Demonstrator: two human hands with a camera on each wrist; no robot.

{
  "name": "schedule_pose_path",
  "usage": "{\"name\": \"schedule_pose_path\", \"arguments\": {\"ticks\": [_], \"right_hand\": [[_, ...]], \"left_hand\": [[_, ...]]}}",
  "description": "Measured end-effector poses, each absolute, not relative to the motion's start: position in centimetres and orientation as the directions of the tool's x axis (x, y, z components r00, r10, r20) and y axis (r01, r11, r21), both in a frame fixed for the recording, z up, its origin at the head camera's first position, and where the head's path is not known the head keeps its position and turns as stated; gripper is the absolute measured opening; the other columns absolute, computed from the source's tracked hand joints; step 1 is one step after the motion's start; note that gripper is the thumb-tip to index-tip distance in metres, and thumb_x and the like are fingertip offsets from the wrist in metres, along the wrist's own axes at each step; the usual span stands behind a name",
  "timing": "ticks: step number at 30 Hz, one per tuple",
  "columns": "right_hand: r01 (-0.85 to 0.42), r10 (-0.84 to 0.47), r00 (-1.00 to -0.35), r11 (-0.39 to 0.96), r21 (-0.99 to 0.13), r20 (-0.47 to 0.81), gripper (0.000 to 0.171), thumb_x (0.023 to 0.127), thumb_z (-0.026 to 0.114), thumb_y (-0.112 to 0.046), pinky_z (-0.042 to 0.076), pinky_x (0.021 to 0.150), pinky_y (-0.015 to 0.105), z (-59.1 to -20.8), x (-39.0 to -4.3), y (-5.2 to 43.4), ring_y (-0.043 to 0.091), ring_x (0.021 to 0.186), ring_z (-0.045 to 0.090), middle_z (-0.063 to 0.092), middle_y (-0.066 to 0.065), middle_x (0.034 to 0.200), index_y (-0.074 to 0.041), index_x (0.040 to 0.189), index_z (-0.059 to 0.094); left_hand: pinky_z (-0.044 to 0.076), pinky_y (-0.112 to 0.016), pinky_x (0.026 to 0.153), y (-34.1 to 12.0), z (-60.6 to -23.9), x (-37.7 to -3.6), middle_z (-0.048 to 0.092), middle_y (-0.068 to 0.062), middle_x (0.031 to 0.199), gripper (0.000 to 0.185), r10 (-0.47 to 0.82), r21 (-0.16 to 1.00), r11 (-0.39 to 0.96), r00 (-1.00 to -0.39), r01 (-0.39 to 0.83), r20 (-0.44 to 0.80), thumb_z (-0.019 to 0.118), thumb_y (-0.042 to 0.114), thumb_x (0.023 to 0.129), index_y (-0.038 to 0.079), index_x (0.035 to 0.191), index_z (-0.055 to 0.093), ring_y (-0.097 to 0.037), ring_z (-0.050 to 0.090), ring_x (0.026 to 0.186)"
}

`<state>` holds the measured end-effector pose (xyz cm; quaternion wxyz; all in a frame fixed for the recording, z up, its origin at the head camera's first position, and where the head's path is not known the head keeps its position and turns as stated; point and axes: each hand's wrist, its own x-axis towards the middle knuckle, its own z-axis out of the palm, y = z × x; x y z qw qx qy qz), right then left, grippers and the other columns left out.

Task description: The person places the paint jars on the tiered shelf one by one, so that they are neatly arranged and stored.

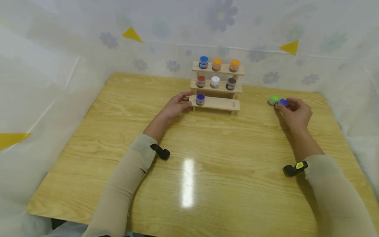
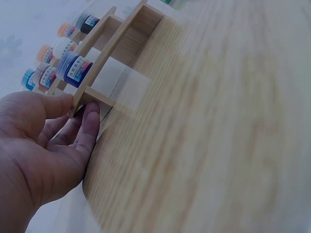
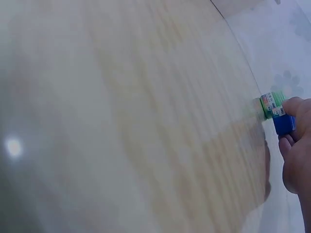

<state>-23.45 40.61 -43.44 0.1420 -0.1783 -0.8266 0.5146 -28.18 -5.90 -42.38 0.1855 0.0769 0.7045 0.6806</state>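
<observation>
Blue-capped jar point(image 1: 282, 102) pinched in your right hand point(image 1: 296, 113); lift straight, clear of the green jar point(image 1: 273, 99), left hand point(image 1: 174, 107) gripping the rack point(image 1: 219, 103).

Staged recording booth: floral sheeting point(image 1: 266, 29) walls round wooden table point(image 1: 207, 171)
</observation>
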Motion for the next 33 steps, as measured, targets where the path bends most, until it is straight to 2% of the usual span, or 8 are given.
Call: {"name": "schedule_pose_path", "arguments": {"ticks": [7, 14, 20, 27, 33], "right_hand": [[0.102, 0.366, -0.929, 0.409, -0.907, 0.061, 0.055, 0.085, 0.079, -0.031, 0.05, 0.079, 0.008, -43.0, -22.5, 37.8, 0.002, 0.096, 0.06, 0.065, 0.0, 0.115, -0.009, 0.132, 0.063], [-0.119, 0.159, -0.965, 0.448, -0.886, 0.21, 0.05, 0.089, 0.076, -0.018, 0.052, 0.083, 0.01, -40.4, -21.2, 33.2, 0.007, 0.1, 0.063, 0.064, 0.021, 0.122, 0.003, 0.131, 0.06], [-0.331, -0.017, -0.936, 0.387, -0.861, 0.352, 0.04, 0.089, 0.073, -0.001, 0.054, 0.089, 0.019, -38.7, -20.9, 29.7, 0.022, 0.105, 0.065, 0.062, 0.029, 0.119, 0.009, 0.126, 0.061], [-0.424, -0.167, -0.905, 0.335, -0.841, 0.39, 0.04, 0.09, 0.066, 0.008, 0.055, 0.092, 0.026, -38.4, -21.5, 27.1, 0.034, 0.112, 0.061, 0.06, 0.029, 0.123, 0.012, 0.129, 0.057], [-0.525, -0.292, -0.846, 0.314, -0.791, 0.446, 0.042, 0.091, 0.061, 0.015, 0.055, 0.093, 0.028, -38.3, -22.2, 25.1, 0.047, 0.112, 0.058, 0.059, 0.031, 0.125, 0.014, 0.132, 0.053]], "left_hand": [[0.051, -0.037, 0.101, -6.1, -42.4, -28.3, 0.048, -0.017, 0.136, 0.05, 0.361, 0.983, 0.052, -0.914, -0.177, -0.183, 0.056, 0.005, 0.101, 0.01, 0.149, 0.043, -0.029, 0.056, 0.116], [0.053, -0.033, 0.097, -6.1, -42.3, -28.0, 0.048, -0.014, 0.133, 0.047, 0.34, 0.987, 0.059, -0.926, -0.151, -0.162, 0.057, 0.006, 0.101, 0.011, 0.146, 0.047, -0.028, 0.059, 0.11], [0.054, -0.032, 0.095, -6.1, -42.2, -27.9, 0.048, -0.014, 0.131, 0.046, 0.343, 0.989, 0.066, -0.928, -0.132, -0.147, 0.057, 0.007, 0.101, 0.011, 0.145, 0.047, -0.028, 0.06, 0.109], [0.053, -0.033, 0.096, -5.9, -42.1, -28.0, 0.049, -0.014, 0.13, 0.045, 0.349, 0.988, 0.063, -0.925, -0.138, -0.151, 0.057, 0.007, 0.101, 0.012, 0.145, 0.048, -0.029, 0.06, 0.109], [0.053, -0.033, 0.097, -5.8, -42.1, -27.8, 0.05, -0.014, 0.13, 0.045, 0.348, 0.988, 0.064, -0.925, -0.137, -0.151, 0.057, 0.007, 0.101, 0.013, 0.145, 0.048, -0.03, 0.06, 0.111]]}}
